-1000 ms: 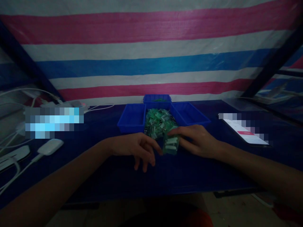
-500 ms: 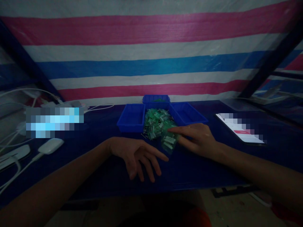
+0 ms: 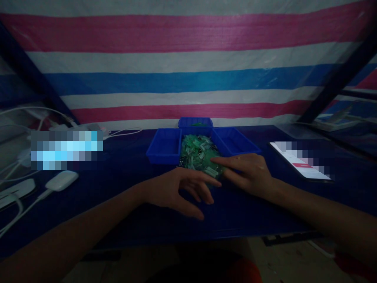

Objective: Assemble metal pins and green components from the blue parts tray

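Note:
Pinched at its right edge by my right hand (image 3: 250,173) is a small green-tinted plastic bag (image 3: 212,170) with pale stick-shaped pieces inside. The bag sits at the near side of a pile (image 3: 198,148) of green and pale pieces mixed with metal screws or pins. My left hand (image 3: 179,188) hovers just in front of the bag, fingers apart and thumb stretched toward the right. It holds nothing, and its fingertips hide the bag's lower edge. Whether those fingertips touch the bag, I cannot tell.
Blue bins stand around the pile: one left (image 3: 164,146), one right (image 3: 235,141), and one behind (image 3: 195,122) with green pieces. A lit phone (image 3: 299,161) lies right on the blue table (image 3: 241,216). White cables and a white charger (image 3: 62,181) lie left.
My left hand has turned and moved up and right, its fingers now close to the bag. My right hand keeps its pinch on the bag with little movement.

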`<state>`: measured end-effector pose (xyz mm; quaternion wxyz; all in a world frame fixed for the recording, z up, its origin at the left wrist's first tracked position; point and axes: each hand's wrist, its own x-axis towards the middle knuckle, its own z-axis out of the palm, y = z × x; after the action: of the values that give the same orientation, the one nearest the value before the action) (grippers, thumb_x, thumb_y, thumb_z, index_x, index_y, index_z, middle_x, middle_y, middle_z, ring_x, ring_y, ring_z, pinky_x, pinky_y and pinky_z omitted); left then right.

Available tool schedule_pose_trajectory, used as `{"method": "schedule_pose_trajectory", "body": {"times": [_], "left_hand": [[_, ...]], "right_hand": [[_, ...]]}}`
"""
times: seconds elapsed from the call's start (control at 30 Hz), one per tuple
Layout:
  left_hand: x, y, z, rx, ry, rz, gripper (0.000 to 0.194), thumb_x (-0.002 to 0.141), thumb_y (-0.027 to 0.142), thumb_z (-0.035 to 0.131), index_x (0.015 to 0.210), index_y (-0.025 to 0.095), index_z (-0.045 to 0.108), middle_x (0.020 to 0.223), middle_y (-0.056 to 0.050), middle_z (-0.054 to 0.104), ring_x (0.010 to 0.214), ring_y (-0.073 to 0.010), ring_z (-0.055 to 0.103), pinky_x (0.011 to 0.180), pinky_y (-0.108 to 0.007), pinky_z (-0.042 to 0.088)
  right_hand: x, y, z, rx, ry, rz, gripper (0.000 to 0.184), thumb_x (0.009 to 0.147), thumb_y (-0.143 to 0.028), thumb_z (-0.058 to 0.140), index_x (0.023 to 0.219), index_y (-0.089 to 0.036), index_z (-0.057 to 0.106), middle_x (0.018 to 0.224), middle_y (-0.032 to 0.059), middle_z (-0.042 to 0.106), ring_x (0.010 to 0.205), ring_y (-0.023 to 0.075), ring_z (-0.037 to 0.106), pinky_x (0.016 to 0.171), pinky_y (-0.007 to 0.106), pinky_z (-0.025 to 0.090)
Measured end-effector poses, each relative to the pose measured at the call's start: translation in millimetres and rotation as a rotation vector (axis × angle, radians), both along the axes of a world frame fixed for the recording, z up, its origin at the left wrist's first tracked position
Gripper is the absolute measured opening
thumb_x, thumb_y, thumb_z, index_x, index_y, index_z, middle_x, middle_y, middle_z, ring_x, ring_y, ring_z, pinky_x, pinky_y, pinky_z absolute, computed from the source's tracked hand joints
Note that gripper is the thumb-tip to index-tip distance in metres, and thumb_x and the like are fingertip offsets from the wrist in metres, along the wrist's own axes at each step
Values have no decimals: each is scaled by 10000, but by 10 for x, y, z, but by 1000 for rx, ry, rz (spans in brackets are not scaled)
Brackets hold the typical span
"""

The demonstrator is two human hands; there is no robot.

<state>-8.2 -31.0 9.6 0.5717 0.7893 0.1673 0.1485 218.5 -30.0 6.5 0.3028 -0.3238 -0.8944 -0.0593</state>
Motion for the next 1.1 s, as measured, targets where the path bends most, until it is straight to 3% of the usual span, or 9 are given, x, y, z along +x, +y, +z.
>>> {"method": "schedule_pose_trajectory", "body": {"times": [0.1,0.2,0.37,0.57,0.7,0.77,0.87,0.97,1.1], "left_hand": [[-26,-5,-84,490,-18,170,229,705,276,585,914,187,619,746,-36,632,701,-135,579,685,-274,458],[-104,40,-165,764,14,143,190,660,394,566,704,220,629,528,-4,541,526,-139,510,574,-290,441],[-143,33,-86,746,209,34,353,527,591,614,627,253,618,510,-27,523,532,-184,494,548,-335,425],[-114,-17,-37,663,116,-44,222,562,500,663,689,322,626,742,-21,635,746,-211,573,697,-334,461],[-106,-41,-96,643,137,-141,125,584,378,684,689,399,619,729,45,641,698,-169,576,668,-291,486],[-82,-70,-76,673,92,-90,95,627,338,657,704,380,621,707,39,632,696,-163,573,680,-295,483],[-34,-111,27,716,-34,192,109,730,272,560,824,284,615,760,-9,616,750,-162,564,730,-320,462],[-4,-106,129,406,-30,274,191,795,203,485,972,211,554,895,-37,591,776,-127,561,705,-275,467],[-25,-27,108,-344,230,-109,239,719,216,617,946,173,554,856,-19,581,694,-112,585,605,-239,493]], "right_hand": [[13,8,2,-38,-14,-24,300,862,-289,390,1053,-212,608,606,0,641,529,113,557,515,248,418],[19,12,-2,-53,-30,-36,303,863,-301,386,1059,-224,604,583,-4,622,512,113,538,507,254,407],[12,5,6,-39,-24,-35,297,859,-299,390,1046,-226,610,550,-13,601,479,108,513,495,250,393],[5,-2,14,-7,-3,-12,287,851,-271,410,1031,-201,622,550,-10,605,489,104,531,498,232,397],[-3,-1,15,10,-9,11,285,850,-249,413,1022,-175,628,545,-7,602,463,96,510,484,225,391],[-7,1,16,18,-2,28,286,850,-243,416,1015,-152,632,538,-1,598,457,95,503,476,226,385],[-7,6,17,13,-5,24,285,849,-243,421,1024,-158,629,546,0,600,467,96,506,478,230,383],[-2,14,17,23,-15,19,284,851,-243,414,1026,-171,626,561,-4,612,463,92,505,476,227,387],[2,29,14,73,-7,20,276,852,-237,416,1007,-157,630,546,-10,609,464,87,512,470,210,389]]}}
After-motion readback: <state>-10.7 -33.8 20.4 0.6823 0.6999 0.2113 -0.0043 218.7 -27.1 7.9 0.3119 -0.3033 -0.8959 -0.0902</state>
